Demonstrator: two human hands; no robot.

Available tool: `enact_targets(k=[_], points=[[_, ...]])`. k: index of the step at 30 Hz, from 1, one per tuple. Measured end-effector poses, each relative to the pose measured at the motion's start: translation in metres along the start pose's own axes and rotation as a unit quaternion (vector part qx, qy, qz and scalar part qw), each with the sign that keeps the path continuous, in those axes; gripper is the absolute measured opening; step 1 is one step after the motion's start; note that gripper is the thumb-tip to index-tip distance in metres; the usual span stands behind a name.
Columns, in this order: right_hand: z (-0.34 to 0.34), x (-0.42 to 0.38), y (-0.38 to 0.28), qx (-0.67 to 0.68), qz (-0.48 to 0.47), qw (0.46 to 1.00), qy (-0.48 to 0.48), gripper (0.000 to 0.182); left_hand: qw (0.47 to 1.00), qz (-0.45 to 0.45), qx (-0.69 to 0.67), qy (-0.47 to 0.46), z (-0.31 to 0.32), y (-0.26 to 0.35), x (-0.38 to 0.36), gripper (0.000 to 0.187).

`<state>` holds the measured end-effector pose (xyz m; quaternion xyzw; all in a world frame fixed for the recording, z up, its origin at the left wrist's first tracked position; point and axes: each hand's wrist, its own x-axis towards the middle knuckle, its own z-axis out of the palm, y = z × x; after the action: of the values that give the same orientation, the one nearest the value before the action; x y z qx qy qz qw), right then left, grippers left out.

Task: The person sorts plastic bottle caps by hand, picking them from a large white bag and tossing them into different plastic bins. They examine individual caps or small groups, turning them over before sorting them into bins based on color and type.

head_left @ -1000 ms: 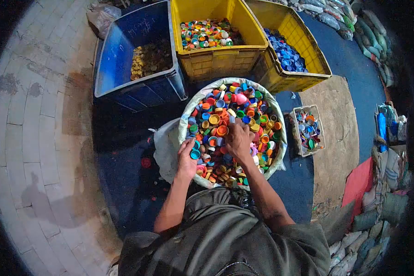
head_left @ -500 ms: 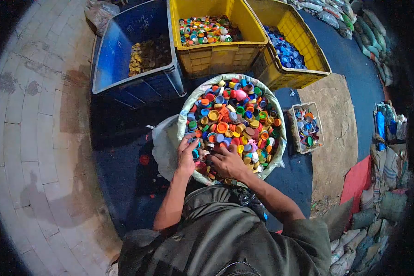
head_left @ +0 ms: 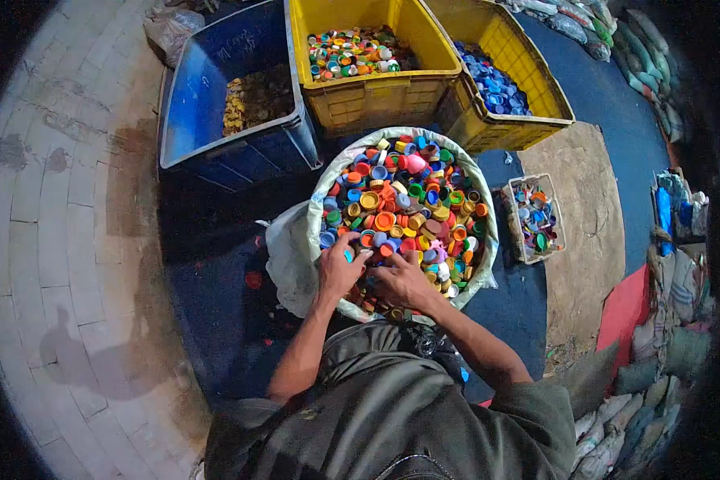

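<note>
A round sack with a rolled pale rim (head_left: 488,200) stands in front of me, full of mixed-colour plastic bottle caps (head_left: 412,204). My left hand (head_left: 340,272) is over the near left part of the caps, its fingers closed around a light-blue bottle cap (head_left: 349,256). Close beside it, my right hand (head_left: 406,286) rests low among the caps with curled fingers. Its fingertips point toward the left hand, and what they pinch, if anything, is hidden.
Beyond the sack stand a blue bin (head_left: 240,152) with yellowish pieces, a yellow bin (head_left: 376,92) of mixed caps and another yellow bin (head_left: 512,132) of blue caps. A small white basket (head_left: 558,220) of caps sits at right. Filled sacks (head_left: 680,280) line the right side.
My left hand has shifted right and slightly down over the caps, closer to my right hand. The right hand stays nearly in place. The view has tilted slightly.
</note>
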<state>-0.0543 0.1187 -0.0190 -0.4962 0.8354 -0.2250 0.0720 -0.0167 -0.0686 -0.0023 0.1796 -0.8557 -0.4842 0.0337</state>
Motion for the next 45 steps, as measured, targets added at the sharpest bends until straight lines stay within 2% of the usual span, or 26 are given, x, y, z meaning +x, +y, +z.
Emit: enact_targets(k=[1, 2, 5, 9, 10, 13, 15, 17, 18, 19, 20, 23, 24, 27, 28, 31, 35, 37, 38, 40, 41, 42, 43, 45], points=[[-0.009, -0.002, 0.0, 0.036, 0.015, 0.999, -0.005, 0.042, 1.0, 0.017, 0.021, 0.0, 0.001, 0.002, 0.001, 0.047], [-0.017, -0.004, 0.0, 0.08, 0.02, 0.995, 0.048, 0.048, 0.999, 0.032, 0.043, 0.005, 0.005, -0.002, 0.003, 0.054], [-0.026, -0.018, 0.005, 0.093, 0.079, 0.988, 0.093, 0.053, 0.991, 0.104, 0.083, 0.0, 0.01, -0.005, 0.008, 0.053], [-0.026, -0.025, 0.006, 0.214, 0.132, 0.943, 0.217, 0.052, 0.988, 0.088, 0.13, -0.008, 0.011, -0.003, 0.01, 0.048], [-0.028, -0.027, 0.005, 0.217, 0.161, 0.938, 0.217, 0.046, 0.987, 0.098, 0.131, 0.0, 0.013, -0.004, 0.011, 0.047], [-0.022, -0.025, 0.002, 0.302, 0.215, 0.89, 0.264, 0.047, 0.985, 0.122, 0.12, 0.038, 0.015, -0.004, 0.012, 0.045], [-0.025, -0.026, 0.0, 0.438, 0.274, 0.82, 0.246, 0.046, 0.984, 0.13, 0.094, 0.082, 0.015, -0.001, 0.012, 0.044], [-0.026, -0.024, 0.0, 0.563, 0.296, 0.727, 0.259, 0.044, 0.996, 0.057, 0.06, 0.033, 0.0, 0.025, 0.011, 0.043], [-0.028, -0.018, -0.001, 0.621, 0.289, 0.672, 0.282, 0.043, 0.999, 0.021, 0.043, 0.01, -0.005, 0.035, 0.01, 0.042], [-0.03, -0.011, -0.002, 0.674, 0.281, 0.613, 0.302, 0.042, 0.999, 0.041, 0.033, 0.012, -0.005, 0.037, 0.01, 0.042], [-0.033, -0.007, -0.006, 0.745, 0.269, 0.528, 0.306, 0.031, 0.998, 0.061, 0.022, 0.014, -0.004, 0.038, 0.01, 0.041], [-0.033, 0.0, 0.006, 0.708, 0.29, 0.593, 0.252, 0.022, 0.987, 0.155, 0.037, 0.024, -0.004, 0.05, 0.009, 0.041], [-0.043, 0.007, 0.002, 0.666, 0.314, 0.635, 0.235, 0.022, 0.98, 0.191, 0.05, 0.027, -0.004, 0.054, 0.009, 0.041], [-0.055, 0.027, -0.009, 0.576, 0.309, 0.718, 0.239, 0.028, 0.965, 0.252, 0.069, 0.034, -0.003, 0.064, 0.008, 0.042], [-0.062, 0.031, -0.017, 0.635, 0.325, 0.664, 0.226, 0.031, 0.97, 0.235, 0.059, 0.021, -0.005, 0.069, 0.007, 0.039], [-0.053, 0.027, -0.005, 0.776, 0.263, 0.542, 0.187, 0.032, 0.977, 0.215, -0.004, 0.008, 0.0, 0.067, 0.009, 0.044], [-0.052, 0.021, -0.004, 0.848, 0.226, 0.456, 0.15, 0.029, 0.978, 0.196, -0.062, -0.024, -0.001, 0.071, 0.006, 0.047], [-0.058, 0.025, -0.009, 0.752, 0.278, 0.565, 0.194, 0.029, 0.974, 0.2, -0.102, -0.024, 0.005, 0.067, 0.006, 0.051], [-0.06, 0.026, -0.01, 0.696, 0.302, 0.616, 0.215, 0.03, 0.975, 0.152, -0.155, -0.045, 0.008, 0.063, 0.006, 0.051], [-0.059, 0.026, -0.008, 0.577, 0.285, 0.719, 0.262, 0.032, 0.961, 0.052, -0.256, -0.086, 0.011, 0.057, 0.004, 0.051], [-0.057, 0.024, -0.006, 0.513, 0.274, 0.763, 0.283, 0.034, 0.936, -0.018, -0.328, -0.129, 0.011, 0.055, 0.004, 0.051], [-0.059, 0.022, -0.002, 0.403, 0.268, 0.832, 0.27, 0.038, 0.898, -0.087, -0.395, -0.171, 0.01, 0.053, 0.004, 0.051], [-0.063, 0.019, 0.001, 0.308, 0.219, 0.88, 0.287, 0.037, 0.849, -0.154, -0.458, -0.212, 0.009, 0.052, 0.004, 0.05], [-0.072, 0.019, 0.006, 0.105, 0.111, 0.939, 0.307, 0.037, 0.85, -0.176, -0.458, -0.189, 0.016, 0.055, 0.003, 0.04]])
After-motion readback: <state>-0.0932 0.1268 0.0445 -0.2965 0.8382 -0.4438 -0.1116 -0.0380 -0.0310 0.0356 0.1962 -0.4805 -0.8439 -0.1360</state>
